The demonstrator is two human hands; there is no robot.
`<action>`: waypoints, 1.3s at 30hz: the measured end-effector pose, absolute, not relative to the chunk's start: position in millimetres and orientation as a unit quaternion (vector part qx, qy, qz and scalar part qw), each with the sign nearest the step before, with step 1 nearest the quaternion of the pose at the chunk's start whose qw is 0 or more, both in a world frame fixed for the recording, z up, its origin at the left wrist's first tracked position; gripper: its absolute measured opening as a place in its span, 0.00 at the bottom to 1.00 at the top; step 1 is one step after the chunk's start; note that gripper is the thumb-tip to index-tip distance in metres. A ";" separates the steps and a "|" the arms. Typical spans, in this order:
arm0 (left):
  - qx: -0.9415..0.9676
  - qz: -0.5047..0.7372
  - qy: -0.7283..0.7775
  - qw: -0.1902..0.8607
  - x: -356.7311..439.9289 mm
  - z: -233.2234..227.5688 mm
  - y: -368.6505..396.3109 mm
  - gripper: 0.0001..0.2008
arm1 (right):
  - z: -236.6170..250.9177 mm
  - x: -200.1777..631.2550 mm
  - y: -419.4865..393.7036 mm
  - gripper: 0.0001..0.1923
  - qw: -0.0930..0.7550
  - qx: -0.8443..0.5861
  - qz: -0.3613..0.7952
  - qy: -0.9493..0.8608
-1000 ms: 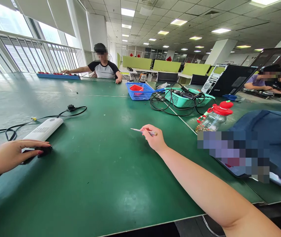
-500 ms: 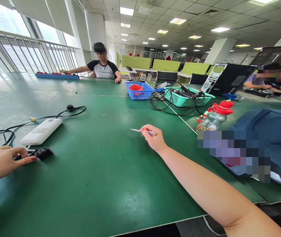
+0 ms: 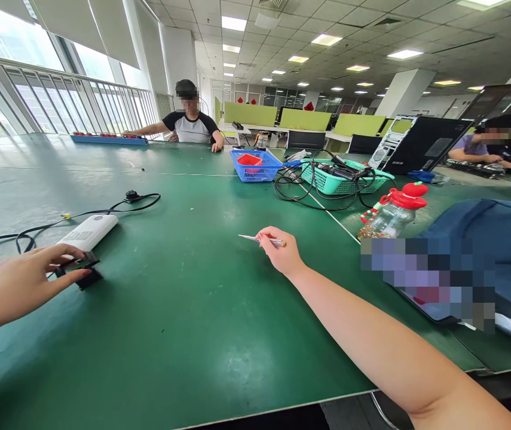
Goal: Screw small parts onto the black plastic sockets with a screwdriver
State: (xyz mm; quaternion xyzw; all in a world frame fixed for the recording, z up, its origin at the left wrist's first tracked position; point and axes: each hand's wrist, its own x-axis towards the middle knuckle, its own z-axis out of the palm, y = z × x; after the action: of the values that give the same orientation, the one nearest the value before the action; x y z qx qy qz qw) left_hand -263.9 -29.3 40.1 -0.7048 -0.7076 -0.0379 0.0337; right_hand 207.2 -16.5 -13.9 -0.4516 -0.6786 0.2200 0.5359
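Two hands are busy: my left hand (image 3: 17, 286) pinches a small black part (image 3: 85, 276) at its fingertips, a white power bank (image 3: 88, 232) just beyond. My right hand (image 3: 282, 254) grips a thin screwdriver (image 3: 259, 239), its tip pointing left.

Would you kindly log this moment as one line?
left hand: on small black part | right hand: holds screwdriver | green table
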 end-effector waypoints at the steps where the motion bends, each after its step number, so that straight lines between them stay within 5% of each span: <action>1: -0.708 -0.019 -0.706 0.022 -256.7 41.3 -31.5 0.28 | -13.7 207.0 -16.7 0.13 0.535 -0.453 0.219 -0.679; 9: -0.724 0.026 -0.689 0.017 -239.6 45.3 -35.3 0.22 | -13.1 207.1 -17.4 0.13 0.534 -0.445 0.225 -0.683; 39: -0.729 0.042 -0.682 0.043 -259.5 24.4 -28.1 0.30 | -7.2 205.5 -19.9 0.13 0.520 -0.439 0.225 -0.697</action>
State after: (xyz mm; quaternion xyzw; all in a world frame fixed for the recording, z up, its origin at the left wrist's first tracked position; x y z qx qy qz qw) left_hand -259.5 -28.1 24.4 -0.7288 -0.6821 0.0416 0.0428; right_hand 205.5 -19.9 -7.2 -0.4392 -0.6973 0.2249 0.5199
